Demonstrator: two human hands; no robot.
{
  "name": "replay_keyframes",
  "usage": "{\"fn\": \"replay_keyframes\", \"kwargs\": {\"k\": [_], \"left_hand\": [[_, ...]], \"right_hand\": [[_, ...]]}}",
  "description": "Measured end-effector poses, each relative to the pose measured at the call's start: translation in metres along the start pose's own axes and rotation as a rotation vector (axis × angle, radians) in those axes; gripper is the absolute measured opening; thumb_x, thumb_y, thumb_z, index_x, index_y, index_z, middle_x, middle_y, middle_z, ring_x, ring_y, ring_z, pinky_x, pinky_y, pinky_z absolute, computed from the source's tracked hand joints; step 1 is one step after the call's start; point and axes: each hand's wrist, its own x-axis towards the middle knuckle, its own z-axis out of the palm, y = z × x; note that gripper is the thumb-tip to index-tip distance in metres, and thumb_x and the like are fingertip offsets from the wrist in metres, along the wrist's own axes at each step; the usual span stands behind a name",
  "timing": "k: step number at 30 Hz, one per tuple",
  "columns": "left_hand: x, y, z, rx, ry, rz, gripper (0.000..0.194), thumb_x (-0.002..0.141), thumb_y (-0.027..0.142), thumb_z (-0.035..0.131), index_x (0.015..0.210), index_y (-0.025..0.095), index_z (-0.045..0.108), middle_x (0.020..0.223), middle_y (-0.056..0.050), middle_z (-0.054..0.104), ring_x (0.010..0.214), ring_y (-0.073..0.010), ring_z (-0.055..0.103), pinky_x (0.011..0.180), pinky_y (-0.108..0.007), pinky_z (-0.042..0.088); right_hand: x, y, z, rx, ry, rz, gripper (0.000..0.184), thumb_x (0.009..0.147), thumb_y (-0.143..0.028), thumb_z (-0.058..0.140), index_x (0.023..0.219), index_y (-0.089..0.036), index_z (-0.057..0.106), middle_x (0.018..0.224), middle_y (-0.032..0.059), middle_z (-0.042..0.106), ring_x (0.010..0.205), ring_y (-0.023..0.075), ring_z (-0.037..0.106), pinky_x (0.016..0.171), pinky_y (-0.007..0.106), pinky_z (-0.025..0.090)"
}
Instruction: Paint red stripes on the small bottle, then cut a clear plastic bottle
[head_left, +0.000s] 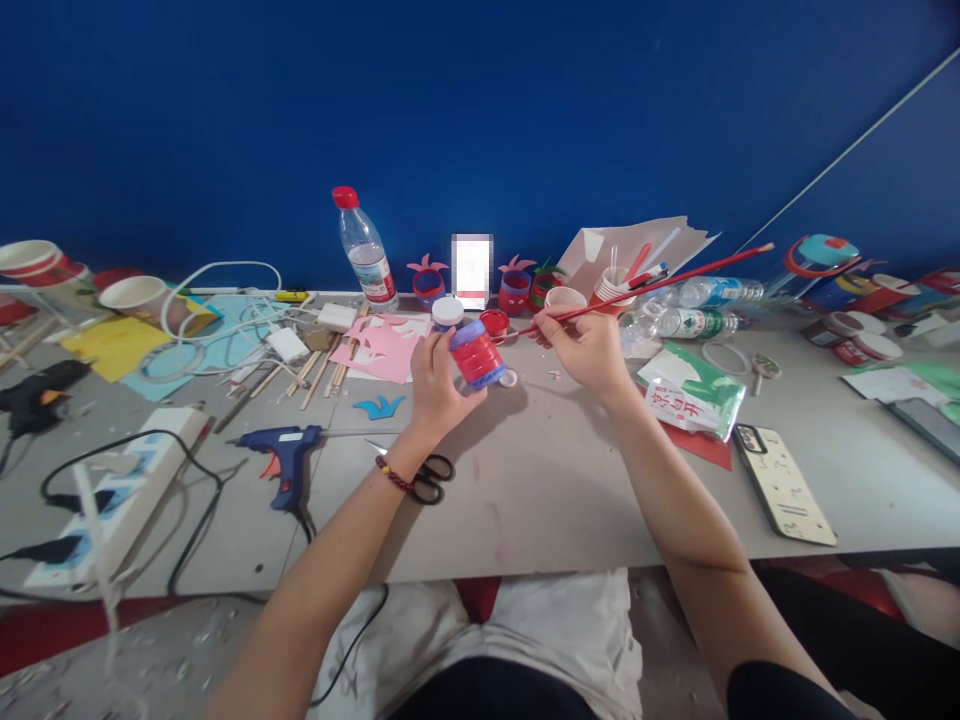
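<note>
"Where's the cup (478, 356)?"

"Tilted, up off the table (540, 500), in my left hand (435, 385). My fingers wrap its left side, and the thumb sits low, by the blue end."

"And the other hand?"

"My right hand (589, 350) pinches the brush (675, 278). One end is near the red pot (493, 322); the other slants up to the right."

"How will the cup handle?"

"Light, I'd guess, and thin-walled, so a hard squeeze might dent it. The red band looks glossy; if that's wet paint, it could be slick and smear. I'd hold it by the blue ends, gently."

"The brush?"

"Stiff and light, I'd say. A fingertip pinch should do."

"What's the table like?"

"Grey, flat and marked with reddish streaks. The glue gun (283, 445) lies to my left, scissors (426, 478) just by my left wrist, a phone (787, 487) to the right."

"And the room?"

"A blue wall (480, 110) right behind the table, and scraps littering the floor (187, 655)."
</note>
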Motion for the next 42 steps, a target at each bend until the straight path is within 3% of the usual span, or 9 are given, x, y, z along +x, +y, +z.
{"fn": "replay_keyframes", "kwargs": {"k": [9,15,28,37,42], "left_hand": [[0.004,0.008,-0.006,-0.089,-0.062,-0.068,0.104,0.058,0.024,0.081,0.148,0.019,0.027,0.135,-0.017,0.044,0.132,-0.0380,0.045,0.110,-0.057,0.043],[0.004,0.010,-0.007,-0.125,-0.112,-0.073,0.099,0.059,0.018,0.077,0.146,0.021,0.029,0.137,-0.016,0.042,0.137,-0.0380,0.041,0.112,-0.057,0.042],[0.003,0.005,-0.005,-0.103,-0.064,-0.041,0.098,0.061,0.029,0.082,0.144,0.023,0.030,0.135,-0.016,0.052,0.131,-0.0365,0.049,0.110,-0.059,0.042],[0.002,0.006,-0.003,-0.030,-0.077,-0.035,0.096,0.056,0.026,0.083,0.140,0.022,0.037,0.129,-0.016,0.052,0.125,-0.0366,0.050,0.110,-0.057,0.041],[0.002,0.006,-0.003,-0.029,-0.074,-0.041,0.097,0.055,0.027,0.084,0.140,0.022,0.036,0.131,-0.016,0.052,0.126,-0.0368,0.049,0.112,-0.059,0.038]], "right_hand": [[0.002,-0.004,-0.006,0.144,0.023,0.051,0.034,0.082,-0.052,0.072,0.081,-0.018,0.071,0.074,0.0054,0.073,0.065,0.0178,0.070,0.062,0.035,0.062],[0.001,-0.003,-0.007,0.156,0.001,0.060,0.031,0.083,-0.049,0.072,0.081,-0.018,0.071,0.074,0.0053,0.073,0.065,0.0174,0.069,0.061,0.035,0.060],[-0.002,-0.005,-0.002,0.257,-0.105,0.128,0.038,0.082,-0.055,0.073,0.083,-0.017,0.071,0.075,0.0046,0.072,0.063,0.0156,0.069,0.064,0.033,0.062],[-0.010,-0.003,0.014,0.211,-0.162,0.074,0.031,0.088,-0.047,0.067,0.088,-0.017,0.073,0.085,0.0073,0.076,0.075,0.0186,0.072,0.066,0.033,0.061],[-0.008,-0.009,0.011,0.178,-0.151,0.058,0.034,0.088,-0.051,0.066,0.084,-0.017,0.073,0.084,0.0077,0.076,0.073,0.0184,0.071,0.068,0.034,0.062]]}}
